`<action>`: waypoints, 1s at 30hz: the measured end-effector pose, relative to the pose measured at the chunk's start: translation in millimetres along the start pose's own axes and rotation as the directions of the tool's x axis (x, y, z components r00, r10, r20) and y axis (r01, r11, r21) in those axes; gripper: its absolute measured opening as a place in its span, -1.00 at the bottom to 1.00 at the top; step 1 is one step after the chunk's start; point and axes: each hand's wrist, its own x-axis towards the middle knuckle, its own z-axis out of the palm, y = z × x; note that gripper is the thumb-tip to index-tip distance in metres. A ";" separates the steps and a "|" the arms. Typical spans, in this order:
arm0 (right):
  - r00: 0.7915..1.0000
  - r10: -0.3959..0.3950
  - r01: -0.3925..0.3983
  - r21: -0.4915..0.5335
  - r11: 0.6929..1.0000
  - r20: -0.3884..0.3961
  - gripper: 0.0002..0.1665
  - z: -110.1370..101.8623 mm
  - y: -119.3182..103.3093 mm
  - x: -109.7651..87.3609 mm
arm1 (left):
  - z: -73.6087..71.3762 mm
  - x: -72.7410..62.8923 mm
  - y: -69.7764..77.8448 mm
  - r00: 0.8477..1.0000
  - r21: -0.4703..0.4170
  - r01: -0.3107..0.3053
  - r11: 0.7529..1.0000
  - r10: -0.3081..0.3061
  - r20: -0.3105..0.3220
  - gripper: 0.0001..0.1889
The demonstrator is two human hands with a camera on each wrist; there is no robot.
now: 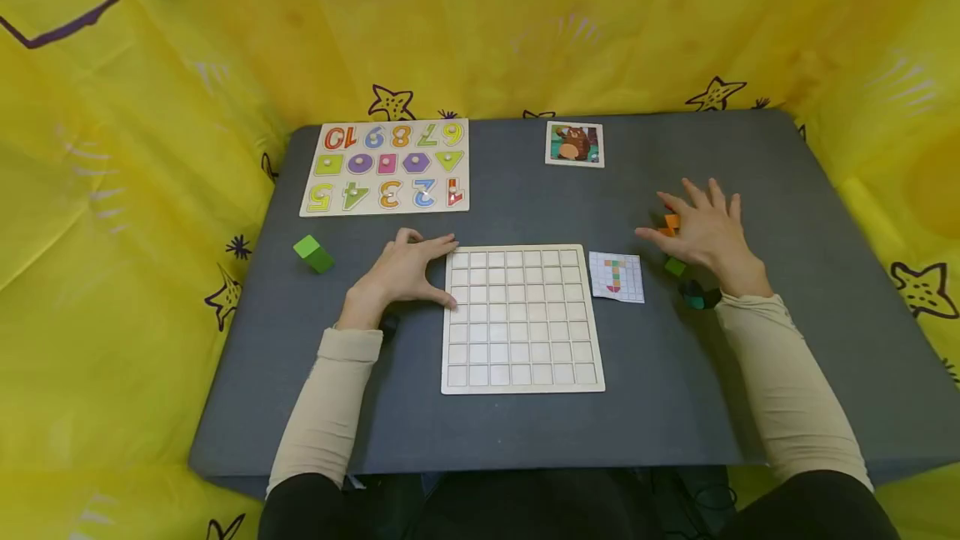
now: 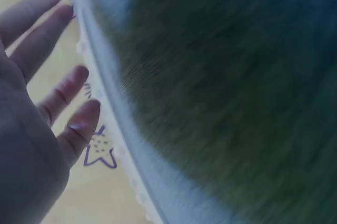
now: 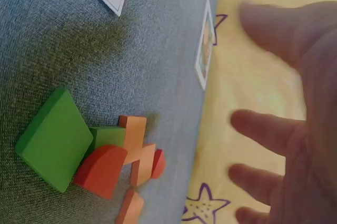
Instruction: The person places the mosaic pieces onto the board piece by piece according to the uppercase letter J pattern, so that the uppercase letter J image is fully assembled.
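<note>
A pale wooden grid board (image 1: 521,319) lies at the middle of the table. At its left edge is my left hand (image 1: 399,275), with the fingertips by the top corner and the thumb lower down, spread apart. My right hand (image 1: 708,233) hovers with spread fingers over a small group of blocks at the right, holding nothing. In the right wrist view, that group shows a green block (image 3: 55,140), a red quarter-round block (image 3: 102,171) and several orange blocks (image 3: 135,135). A pattern card (image 1: 628,280) with a coloured figure sits between board and blocks.
A number and shape puzzle board (image 1: 384,165) lies at the back left. A bear picture (image 1: 574,144) is at the back. One green block (image 1: 313,254) stands left of my left hand. Yellow cloth (image 1: 480,23) hangs around the grey table (image 1: 517,432).
</note>
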 end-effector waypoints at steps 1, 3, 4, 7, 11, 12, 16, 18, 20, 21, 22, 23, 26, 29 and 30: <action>1.000 -0.002 0.002 -0.009 1.000 0.002 0.09 0.9 2.4 -0.1 | 2.0 -0.2 1.2 1.000 0.007 -0.004 1.000 0.004 0.009 0.17; 1.000 -0.005 0.005 -0.032 0.999 0.000 0.00 2.6 8.7 -0.3 | 5.4 -0.8 2.5 1.000 0.033 -0.004 0.999 0.003 0.013 0.17; 1.000 -0.008 0.008 -0.041 0.999 -0.007 -0.07 3.3 12.3 -0.4 | 6.7 -1.1 3.1 1.000 0.044 0.001 0.999 -0.001 0.012 0.17; 1.000 -0.004 0.002 -0.059 0.998 -0.031 -0.28 3.6 22.7 -0.3 | 8.3 -1.9 3.7 1.000 0.086 0.007 0.996 -0.007 -0.007 0.18; 0.998 -0.015 0.011 -0.064 0.998 -0.064 -0.52 0.8 32.3 6.7 | 8.8 -2.1 3.4 0.999 0.121 0.019 0.992 -0.015 -0.029 0.18; 0.998 -0.022 0.018 -0.064 0.998 -0.065 -0.57 -0.3 34.0 9.8 | 8.6 -2.0 3.3 0.999 0.127 0.021 0.992 -0.017 -0.034 0.18; 0.999 -0.030 0.029 -0.037 0.999 -0.019 -0.63 -6.0 37.5 22.7 | 7.0 -1.0 5.2 0.999 0.127 0.038 0.991 -0.034 -0.031 0.18; 0.999 -0.020 0.021 -0.028 0.999 0.036 -0.61 -8.4 39.4 28.0 | 5.3 0.0 7.7 0.999 0.120 0.049 0.992 -0.049 -0.007 0.17; 0.996 -0.002 0.003 -0.012 1.000 0.084 -0.57 -10.3 41.6 31.8 | 2.5 1.2 11.6 0.998 0.113 0.059 0.992 -0.061 0.021 0.17; 0.995 0.005 -0.004 -0.007 1.000 0.099 -0.56 -11.0 42.9 33.2 | 0.9 1.9 13.9 0.997 0.110 0.063 0.992 -0.067 0.034 0.17; 0.994 0.011 -0.011 -0.002 1.000 0.109 -0.53 -11.2 44.3 34.4 | -0.7 2.5 16.2 0.996 0.108 0.069 0.992 -0.074 0.047 0.16; 0.993 0.015 -0.016 0.005 1.000 0.117 -0.51 -11.3 45.5 35.4 | -2.3 2.9 18.4 0.995 0.108 0.075 0.991 -0.081 0.057 0.16; 0.992 0.021 -0.024 0.025 0.999 0.121 -0.48 -10.6 48.8 37.6 | -5.6 3.7 22.9 0.992 0.117 0.088 0.989 -0.098 0.082 0.15; 0.997 0.011 -0.012 0.014 1.000 0.083 -0.51 -9.3 49.9 39.9 | -6.6 4.3 24.5 0.992 0.118 0.086 0.989 -0.097 0.086 0.11; 0.998 0.008 -0.009 0.009 1.000 0.066 -0.53 -8.9 49.8 40.8 | -6.7 4.7 24.8 0.993 0.115 0.080 0.990 -0.090 0.081 0.09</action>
